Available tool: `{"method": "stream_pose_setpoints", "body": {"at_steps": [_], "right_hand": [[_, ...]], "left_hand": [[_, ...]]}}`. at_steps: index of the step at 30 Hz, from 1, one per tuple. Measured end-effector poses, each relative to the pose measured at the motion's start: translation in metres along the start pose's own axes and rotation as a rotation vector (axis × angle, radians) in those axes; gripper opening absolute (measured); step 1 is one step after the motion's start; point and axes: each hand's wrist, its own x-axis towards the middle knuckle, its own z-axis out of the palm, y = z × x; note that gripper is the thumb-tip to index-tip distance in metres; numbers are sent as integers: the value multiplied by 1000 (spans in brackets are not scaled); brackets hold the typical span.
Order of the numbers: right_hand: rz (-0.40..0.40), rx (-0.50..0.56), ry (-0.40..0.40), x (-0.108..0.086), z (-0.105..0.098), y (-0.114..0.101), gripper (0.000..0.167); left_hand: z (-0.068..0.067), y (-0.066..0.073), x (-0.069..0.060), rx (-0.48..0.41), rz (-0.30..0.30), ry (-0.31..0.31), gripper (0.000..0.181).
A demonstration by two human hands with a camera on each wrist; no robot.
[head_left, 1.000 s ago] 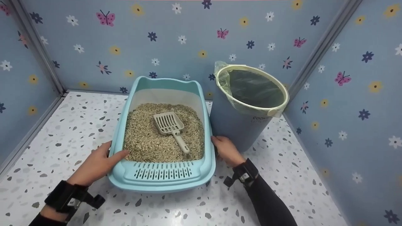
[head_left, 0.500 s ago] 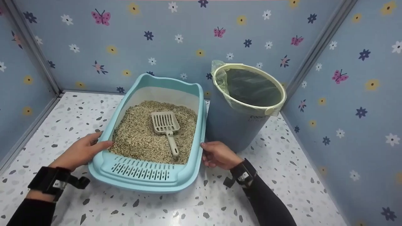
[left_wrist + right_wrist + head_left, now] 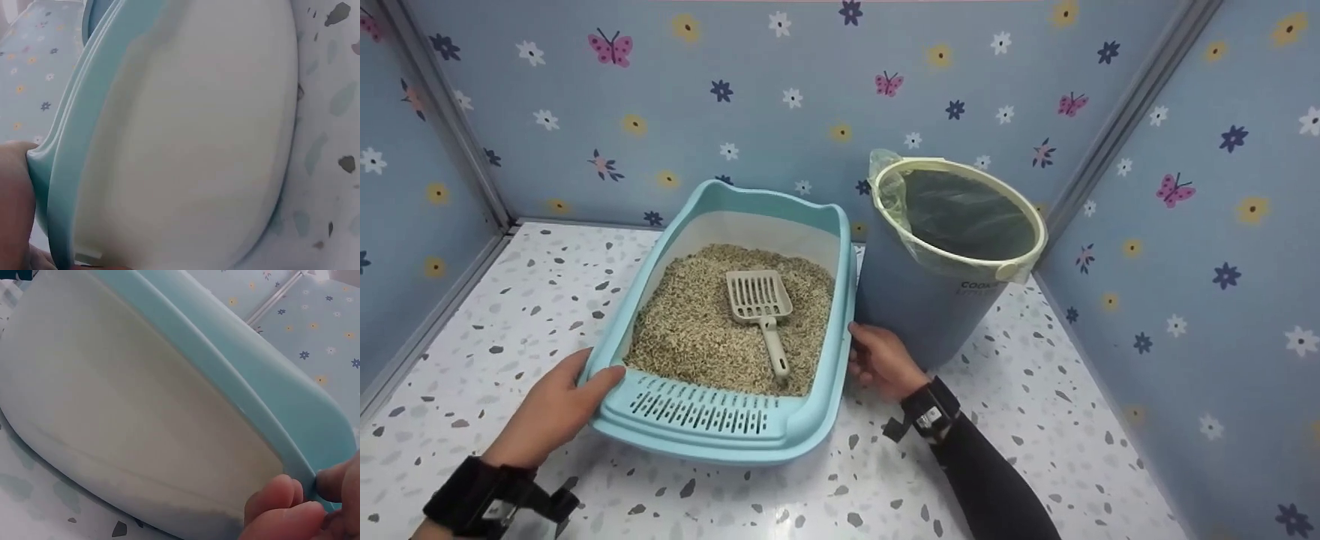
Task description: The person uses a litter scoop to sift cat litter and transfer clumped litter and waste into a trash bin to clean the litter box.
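A light blue litter box (image 3: 697, 442) stands on the speckled surface, angled with its front end toward the left. Beige litter (image 3: 682, 330) fills its bottom, and a beige slotted litter scoop (image 3: 759, 296) lies on top. My left hand (image 3: 547, 409) grips the rim at the front left, thumb over the top. In the left wrist view that hand shows only partly, beside the rim (image 3: 84, 129). On the opposite side my right hand (image 3: 886, 361) pinches the rim, its other fingers curled under the edge, as the right wrist view shows on the rim (image 3: 225, 394).
A grey-blue trash bin (image 3: 922, 315) with a cream rim and a pale yellow liner bag (image 3: 894, 195) stands close along the box's right side. Flowered blue panels (image 3: 765, 82) enclose the back and both sides. White terrazzo-patterned flooring (image 3: 735, 502) extends in front.
Over the second, the litter box's front end has swung left, turning the box at an angle. Both hands have kept hold of its rim. The scoop has turned along with it.
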Motion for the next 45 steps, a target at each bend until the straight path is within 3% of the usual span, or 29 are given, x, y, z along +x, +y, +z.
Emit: {"method": "stream_pose_setpoints", "body": {"at_steps": [3, 7, 10, 12, 16, 20, 23, 28, 33, 37, 41, 45], "right_hand": [[5, -11, -35, -3, 1, 0, 34], [19, -52, -118, -8, 9, 0, 35], [35, -100, -180, -11, 16, 0, 34], [42, -119, -190, -10, 17, 0, 32], [35, -122, -101, -3, 15, -2, 31], [-1, -21, 7, 7, 8, -4, 29], [-12, 54, 8, 12, 7, -3, 31], [-20, 14, -38, 10, 15, -1, 35], [-12, -23, -97, -5, 31, 7, 33], [24, -39, -146, -13, 40, 8, 30], [23, -55, -78, -9, 34, 4, 29], [-3, 9, 59, 2, 20, -1, 30]], "left_hand": [[-6, -4, 8, -17, 2, -8, 82], [-27, -18, 23, -49, 6, -15, 85], [-40, -27, 33, -55, 16, 25, 84], [-43, -30, 36, -37, 17, 84, 83], [-34, -26, 22, 46, -33, 166, 91], [-18, -22, 4, 120, -40, 145, 97], [-11, -20, -1, 142, -22, 121, 97], [-21, -29, 7, 140, -17, 80, 97], [-44, -49, 31, 66, 36, 79, 97], [-60, -57, 45, 61, 28, 90, 96], [-52, -48, 38, 23, 1, 129, 87], [-31, -34, 20, -70, -18, 101, 78]]}}
